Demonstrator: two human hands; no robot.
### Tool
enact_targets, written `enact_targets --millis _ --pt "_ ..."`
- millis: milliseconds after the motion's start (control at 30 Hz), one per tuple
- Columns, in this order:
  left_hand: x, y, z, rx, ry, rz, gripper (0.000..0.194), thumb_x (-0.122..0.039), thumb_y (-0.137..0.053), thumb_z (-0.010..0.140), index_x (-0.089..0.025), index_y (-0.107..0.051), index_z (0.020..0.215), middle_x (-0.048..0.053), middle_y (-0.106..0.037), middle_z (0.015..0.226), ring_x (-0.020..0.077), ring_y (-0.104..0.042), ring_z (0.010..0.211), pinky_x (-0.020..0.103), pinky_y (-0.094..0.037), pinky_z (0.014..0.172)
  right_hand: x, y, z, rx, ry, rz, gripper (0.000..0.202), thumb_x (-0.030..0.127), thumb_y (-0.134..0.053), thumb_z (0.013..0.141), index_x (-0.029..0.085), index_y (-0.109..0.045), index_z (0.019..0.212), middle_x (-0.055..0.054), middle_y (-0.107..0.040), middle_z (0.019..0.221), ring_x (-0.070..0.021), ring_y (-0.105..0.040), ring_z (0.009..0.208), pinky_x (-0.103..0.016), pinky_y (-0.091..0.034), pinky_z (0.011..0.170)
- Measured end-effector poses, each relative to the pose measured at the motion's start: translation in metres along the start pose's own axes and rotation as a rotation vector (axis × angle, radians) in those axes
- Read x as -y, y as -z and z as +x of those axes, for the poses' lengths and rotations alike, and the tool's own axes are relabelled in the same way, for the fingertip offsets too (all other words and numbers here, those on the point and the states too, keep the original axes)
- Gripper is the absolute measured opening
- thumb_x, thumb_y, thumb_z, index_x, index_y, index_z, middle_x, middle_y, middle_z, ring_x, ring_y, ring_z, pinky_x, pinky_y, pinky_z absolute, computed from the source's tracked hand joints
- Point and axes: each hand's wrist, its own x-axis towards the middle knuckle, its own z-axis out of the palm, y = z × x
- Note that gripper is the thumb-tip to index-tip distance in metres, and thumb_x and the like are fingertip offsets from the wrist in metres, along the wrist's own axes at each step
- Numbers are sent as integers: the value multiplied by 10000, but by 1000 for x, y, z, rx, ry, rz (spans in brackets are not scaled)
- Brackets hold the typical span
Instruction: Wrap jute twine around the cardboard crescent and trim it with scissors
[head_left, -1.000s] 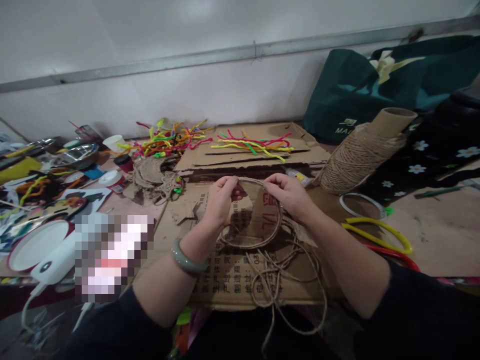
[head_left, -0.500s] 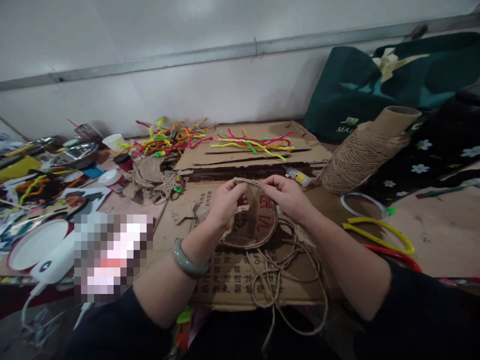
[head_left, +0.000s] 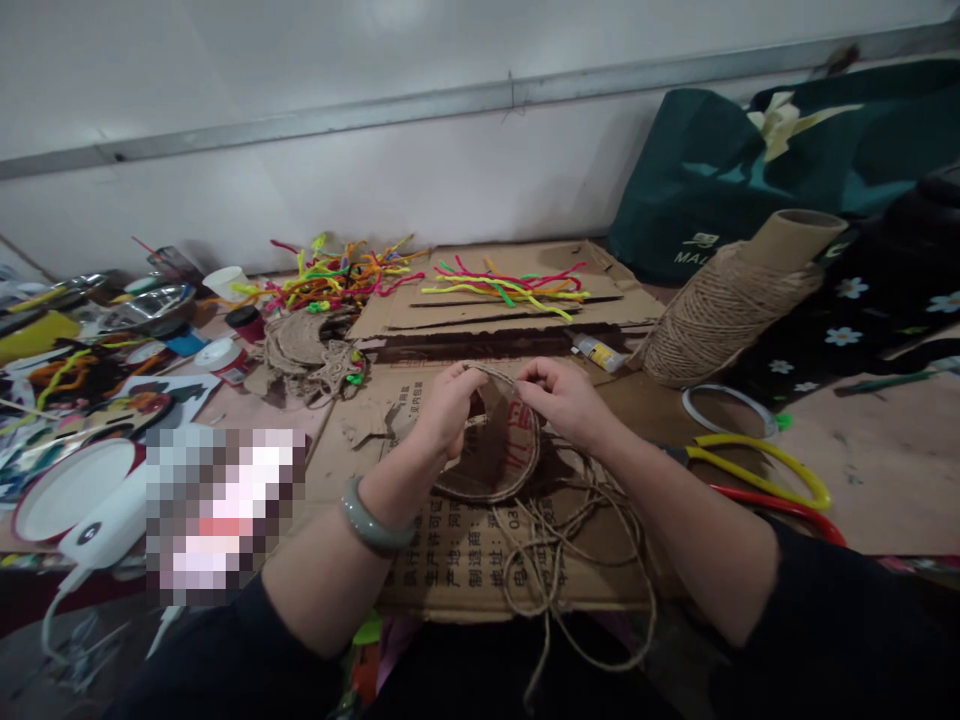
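Between my hands is a ring of jute twine point(head_left: 491, 494), held above a printed cardboard sheet point(head_left: 420, 580). My left hand point(head_left: 448, 408) is closed on the ring's upper left part, thumb and fingers pinching it. At the upper right, my right hand point(head_left: 561, 400) pinches the same ring between thumb and fingers. A loose tangle of twine point(head_left: 592, 520) trails from the ring's right side over the cardboard's front edge. The cardboard's red and black print shows through the ring. My palms hide parts of the ring.
A large twine spool point(head_left: 720, 310) stands at right, beside scissors with yellow and red handles point(head_left: 795, 470). A glue tube point(head_left: 598, 353) lies behind my right hand. Colourful pipe cleaners point(head_left: 510, 285) lie at the back. At left are a power bank point(head_left: 112, 520) and paint jars point(head_left: 223, 360).
The twine ring has shifted slightly left and turned a little in my hands. My right hand has moved slightly left and down along it; my left hand stays nearly in place.
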Motion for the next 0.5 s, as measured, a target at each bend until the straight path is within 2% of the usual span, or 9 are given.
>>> enact_targets --millis 200,333,500 --pt "0 0 -1 19 34 -3 68 -189 -559 556 -180 -497 584 -63 -504 518 77 -426 471 211 -317 474 -2 1 3 -20 -15 -12 125 333 -541 684 208 -542 674 32 -498 593 -116 -416 549 -276 -340 547" --pt "0 -1 -2 53 28 11 95 -183 -586 573 -169 -562 665 -56 -564 572 82 -474 513 209 -352 508 -4 3 4 -38 -14 0 146 351 -543 677 205 -546 680 23 -526 615 -121 -447 572 -278 -361 563" --pt "-1 -1 -3 118 92 61 113 -205 -634 599 -150 -632 697 -32 -626 602 90 -524 532 220 -396 548 -6 3 5 -65 -12 33 185 380 -541 691 198 -562 717 17 -554 628 -118 -459 557 -274 -379 544"
